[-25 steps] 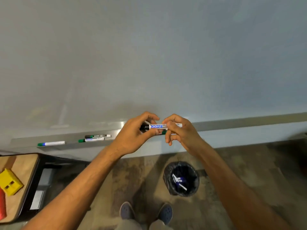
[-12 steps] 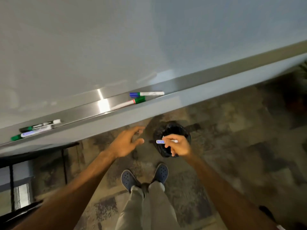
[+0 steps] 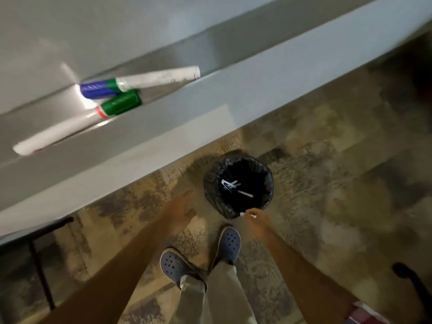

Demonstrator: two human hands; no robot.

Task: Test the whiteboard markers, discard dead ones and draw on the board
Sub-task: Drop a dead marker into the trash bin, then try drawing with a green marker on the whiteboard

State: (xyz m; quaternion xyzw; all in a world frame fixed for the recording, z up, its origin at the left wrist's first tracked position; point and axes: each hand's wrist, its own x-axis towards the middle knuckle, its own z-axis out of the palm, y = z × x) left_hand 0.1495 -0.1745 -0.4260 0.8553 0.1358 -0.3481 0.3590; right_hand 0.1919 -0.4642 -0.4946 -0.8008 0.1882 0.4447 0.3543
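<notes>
A whiteboard marker (image 3: 248, 214) is pinched in the grip of the right hand (image 3: 255, 216), whose fingers are curled round it; only a short white stretch and a dark tip are seen past the fingers. The hand is held at the near rim of a small waste bin (image 3: 238, 186) lined with a black bag, which stands on the patterned carpet (image 3: 327, 160). The marker's dark tip is seen against the bag at that rim. Several discarded markers (image 3: 236, 188) are seen lying at the bottom of the bin. The left hand (image 3: 181, 208) is held well apart from the marker, to the left of the bin, with its fingers extended and nothing gripped; it is blurred. Up on the metal tray (image 3: 210, 50) of the whiteboard (image 3: 93, 24), two more markers are laid close together: a blue-capped marker (image 3: 140, 81) with a white barrel, and just beside it a green-capped marker (image 3: 77, 123). Below, two blue clogs (image 3: 201, 256) and khaki trouser legs (image 3: 210, 298) are seen on the carpet. A dark table leg (image 3: 41, 272) is seen at the lower left.
</notes>
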